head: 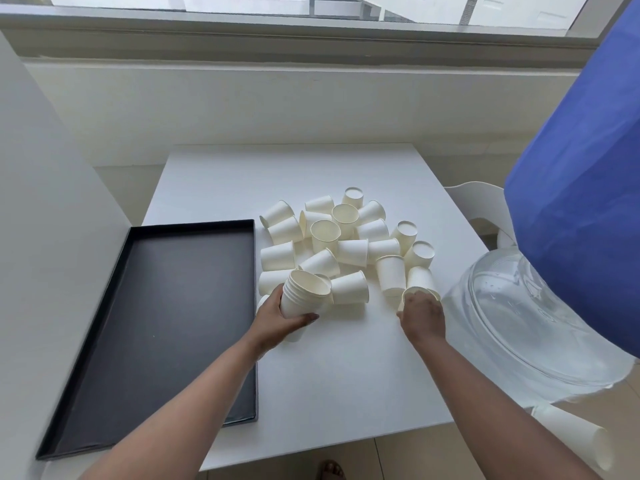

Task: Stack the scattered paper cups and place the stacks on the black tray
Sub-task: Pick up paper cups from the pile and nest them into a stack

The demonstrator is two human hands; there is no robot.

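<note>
Several white paper cups [349,237] lie scattered on the white table [332,368], some upright, some on their sides. My left hand [277,318] grips a short stack of nested cups [303,294], tilted with the mouths facing up and right, just right of the black tray [166,323]. My right hand [424,315] is curled over a single cup [414,292] at the near right edge of the pile. The tray holds no cups.
A large clear water bottle [530,313] with a blue cover [585,202] stands at the table's right edge. A white chair [481,206] is behind it. A white wall panel is left of the tray. A rolled white paper [575,434] lies low right.
</note>
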